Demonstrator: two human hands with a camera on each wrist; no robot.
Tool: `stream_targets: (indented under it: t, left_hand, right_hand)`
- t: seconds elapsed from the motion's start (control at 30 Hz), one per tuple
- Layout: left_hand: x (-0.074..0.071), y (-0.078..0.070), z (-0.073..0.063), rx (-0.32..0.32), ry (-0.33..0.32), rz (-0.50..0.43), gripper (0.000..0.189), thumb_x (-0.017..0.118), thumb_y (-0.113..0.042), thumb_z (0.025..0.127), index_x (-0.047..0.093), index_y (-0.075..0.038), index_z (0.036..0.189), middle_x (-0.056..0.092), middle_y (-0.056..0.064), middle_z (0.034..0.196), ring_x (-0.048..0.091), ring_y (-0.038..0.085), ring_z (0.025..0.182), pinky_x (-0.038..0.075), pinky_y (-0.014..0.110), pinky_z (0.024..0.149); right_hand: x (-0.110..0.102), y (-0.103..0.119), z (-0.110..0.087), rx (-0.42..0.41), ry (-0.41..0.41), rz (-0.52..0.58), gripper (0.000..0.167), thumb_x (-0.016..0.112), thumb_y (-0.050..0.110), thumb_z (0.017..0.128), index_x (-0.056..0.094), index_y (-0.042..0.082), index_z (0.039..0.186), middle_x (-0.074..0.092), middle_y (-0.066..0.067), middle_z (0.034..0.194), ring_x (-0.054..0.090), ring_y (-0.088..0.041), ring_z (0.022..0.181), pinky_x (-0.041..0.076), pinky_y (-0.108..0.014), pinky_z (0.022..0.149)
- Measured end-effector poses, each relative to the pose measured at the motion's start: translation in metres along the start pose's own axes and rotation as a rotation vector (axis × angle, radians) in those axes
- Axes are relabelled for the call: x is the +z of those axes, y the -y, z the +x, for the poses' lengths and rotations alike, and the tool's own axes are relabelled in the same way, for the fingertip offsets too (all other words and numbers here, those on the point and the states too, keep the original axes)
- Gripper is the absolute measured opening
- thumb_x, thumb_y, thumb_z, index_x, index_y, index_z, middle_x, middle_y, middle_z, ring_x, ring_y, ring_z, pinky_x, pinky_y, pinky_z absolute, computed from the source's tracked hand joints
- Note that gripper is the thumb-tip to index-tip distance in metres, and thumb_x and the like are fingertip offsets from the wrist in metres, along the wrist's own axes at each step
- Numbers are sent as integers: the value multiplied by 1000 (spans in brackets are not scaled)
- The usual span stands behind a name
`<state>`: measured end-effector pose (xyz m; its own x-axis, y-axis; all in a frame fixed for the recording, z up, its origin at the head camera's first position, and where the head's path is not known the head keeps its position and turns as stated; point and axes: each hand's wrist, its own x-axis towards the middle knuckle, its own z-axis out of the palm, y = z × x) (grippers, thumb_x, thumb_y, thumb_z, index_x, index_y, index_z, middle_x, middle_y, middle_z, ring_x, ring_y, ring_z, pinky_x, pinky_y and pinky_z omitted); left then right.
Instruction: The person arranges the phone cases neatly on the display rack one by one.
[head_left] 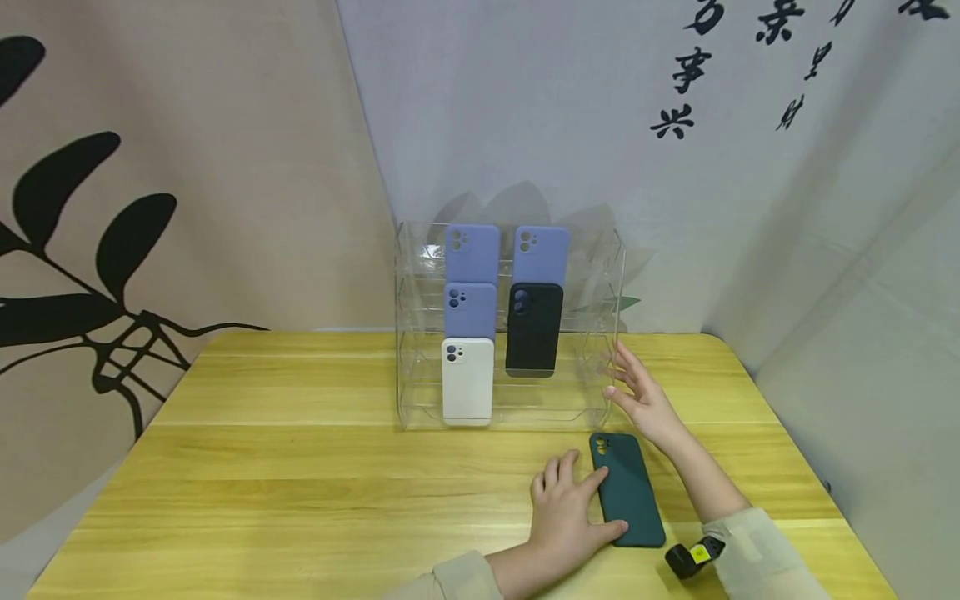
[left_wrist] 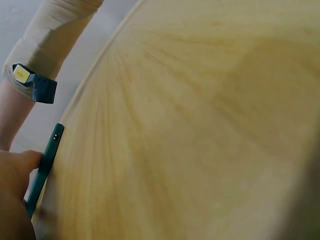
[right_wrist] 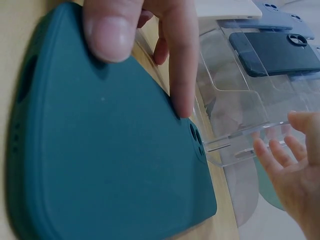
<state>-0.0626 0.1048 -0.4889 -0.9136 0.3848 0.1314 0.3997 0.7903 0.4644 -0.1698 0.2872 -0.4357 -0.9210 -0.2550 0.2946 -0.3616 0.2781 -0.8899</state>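
Note:
A dark green phone case [head_left: 630, 492] lies on the table with its camera cutouts toward the stand. My left hand [head_left: 562, 512] rests along its left side, thumb over the lower part and index finger at the upper edge; the right wrist view shows both digits touching the case close up. My right hand [head_left: 647, 404] is at the right side of a clear acrylic stand [head_left: 585, 354], fingers spread around that edge and partly seen through the plastic. On the stand are a white phone case [head_left: 468, 383], a black one [head_left: 534, 329] and several lilac ones [head_left: 468, 254].
The wooden table [head_left: 262, 467] reaches back to a hanging cloth [head_left: 525, 108] with printed characters. Black leaf shapes [head_left: 67, 175] are printed on the cloth at left. A small black device with a yellow label [head_left: 701, 552] is strapped at the right sleeve.

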Motion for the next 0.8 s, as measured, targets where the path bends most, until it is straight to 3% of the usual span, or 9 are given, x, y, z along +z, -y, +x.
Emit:
stream_targets:
  t: [0.43, 0.67, 0.8]
  left_hand:
    - [-8, 6, -1, 17, 54, -35, 70, 66, -65, 76, 54, -31, 136, 42, -4, 139, 33, 21, 127, 31, 43, 95]
    - [-18, 12, -3, 42, 94, -93, 68, 69, -54, 79, 53, -23, 137, 43, -4, 140, 34, 19, 128, 31, 45, 97]
    - [-24, 12, -5, 62, 113, -75, 67, 69, -47, 79, 52, -19, 138, 43, -2, 141, 35, 20, 127, 31, 44, 98]
  right_hand:
    - [0, -1, -2, 20, -1, -2, 73, 54, 3, 96, 12, 18, 155, 24, -23, 151, 33, -45, 130, 41, -17, 88]
    - [0, 2, -2, 34, 2, -22, 74, 54, 5, 97, 11, 19, 155, 23, -22, 151, 34, -44, 131, 41, -22, 90]
    - [0, 2, -1, 37, 3, -18, 74, 53, 5, 97, 11, 20, 155, 22, -22, 151, 33, -43, 131, 41, -20, 90]
